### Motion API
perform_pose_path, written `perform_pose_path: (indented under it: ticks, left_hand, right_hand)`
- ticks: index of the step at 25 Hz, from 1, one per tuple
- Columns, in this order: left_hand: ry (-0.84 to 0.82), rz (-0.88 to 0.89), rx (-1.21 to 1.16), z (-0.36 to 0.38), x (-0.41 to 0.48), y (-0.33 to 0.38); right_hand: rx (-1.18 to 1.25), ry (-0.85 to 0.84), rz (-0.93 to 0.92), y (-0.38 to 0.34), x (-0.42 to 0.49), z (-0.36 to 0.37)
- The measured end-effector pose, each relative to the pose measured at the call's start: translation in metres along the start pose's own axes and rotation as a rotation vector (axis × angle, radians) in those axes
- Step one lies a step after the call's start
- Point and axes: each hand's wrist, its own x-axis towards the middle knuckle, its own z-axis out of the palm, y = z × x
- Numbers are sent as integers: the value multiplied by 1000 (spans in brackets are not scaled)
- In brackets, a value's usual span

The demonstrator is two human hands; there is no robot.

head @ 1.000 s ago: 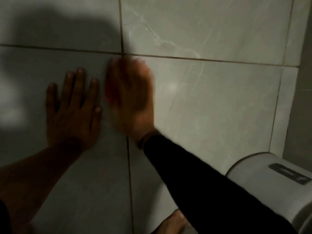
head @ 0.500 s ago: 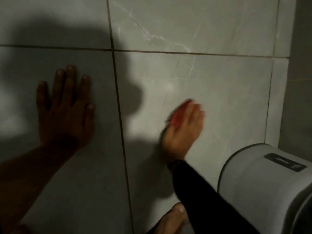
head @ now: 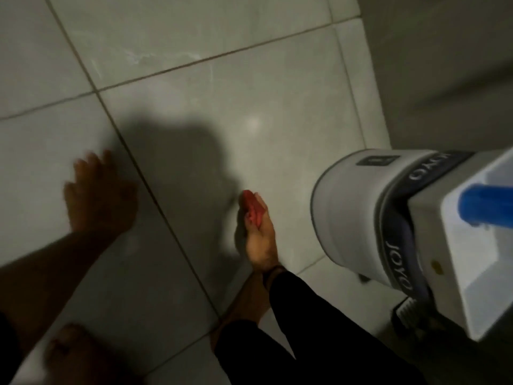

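I am low over a grey tiled floor (head: 194, 112). My left hand (head: 100, 195) lies on the tile at the left with its fingers spread; it is blurred. My right hand (head: 261, 240), in a black sleeve, is down near the floor in the middle. Its fingers hold a small red cloth (head: 251, 209), which shows between fingers and palm. The hand's shadow falls on the tile just left of it.
A grey mop bucket (head: 352, 212) with a dark lettered band stands close to the right of my right hand. A blue handle (head: 485, 207) lies in its white tray. Bare feet show at the bottom (head: 249, 301) (head: 72, 354). A wall rises at the right (head: 444, 65).
My right hand swept with the red cloth from the tile joint beside my left hand down and right toward the bucket. The view turned right, showing more of the bucket. My left hand stayed on the floor.
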Motion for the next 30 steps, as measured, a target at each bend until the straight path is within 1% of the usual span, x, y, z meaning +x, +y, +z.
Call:
perform_pose_path:
  ticks: [1, 2, 4, 5, 7, 8, 9, 11, 13, 14, 15, 17, 19, 21, 24, 26, 28, 30]
  left_hand:
    - [-97, 14, -78, -11, -27, 32]
    - [-225, 13, -203, -25, -52, 65]
    - [-474, -14, -522, -57, -95, 135]
    - [-562, -33, -658, -73, -117, 168]
    - [-692, -56, -838, -110, -157, 234]
    - [-734, -23, -855, -126, -175, 265]
    - [-771, 47, -829, -142, -191, 295]
    - [-823, 199, -726, -162, -217, 348]
    - [-830, 349, -563, -173, -244, 410]
    - [-817, 427, -458, -170, -258, 449]
    - [-792, 482, -371, -164, -264, 473]
    - [-703, 591, -220, -150, -256, 496]
    - [-631, 662, -78, -131, -253, 512]
    - [-596, 659, 66, -100, -252, 529]
    - [-536, 625, 235, -69, -239, 540]
    - [-497, 638, 335, -54, -240, 541]
    - [-445, 635, 336, -42, -244, 540]
    - [-379, 652, 322, -40, -249, 544]
  right_hand:
    - [248, 25, 94, -24, -18, -3]
    - [429, 66, 188, -43, -36, -8]
    - [593, 176, 323, -79, -78, -29]
    - [633, 240, 341, -98, -99, -44]
    - [717, 374, 290, -136, -139, -94]
    - [734, 444, 260, -153, -155, -123]
    - [748, 509, 237, -168, -168, -153]
    - [799, 618, 219, -185, -181, -209]
    - [870, 697, 251, -188, -186, -272]
    - [900, 739, 293, -181, -184, -307]
    - [902, 761, 329, -173, -176, -326]
    - [821, 743, 378, -164, -152, -343]
    - [677, 699, 423, -152, -129, -358]
    - [575, 639, 495, -127, -108, -377]
    - [503, 560, 595, -96, -86, -386]
    - [357, 559, 612, -78, -76, -384]
    - [231, 592, 631, -67, -69, -381]
    - [176, 626, 635, -61, -66, -379]
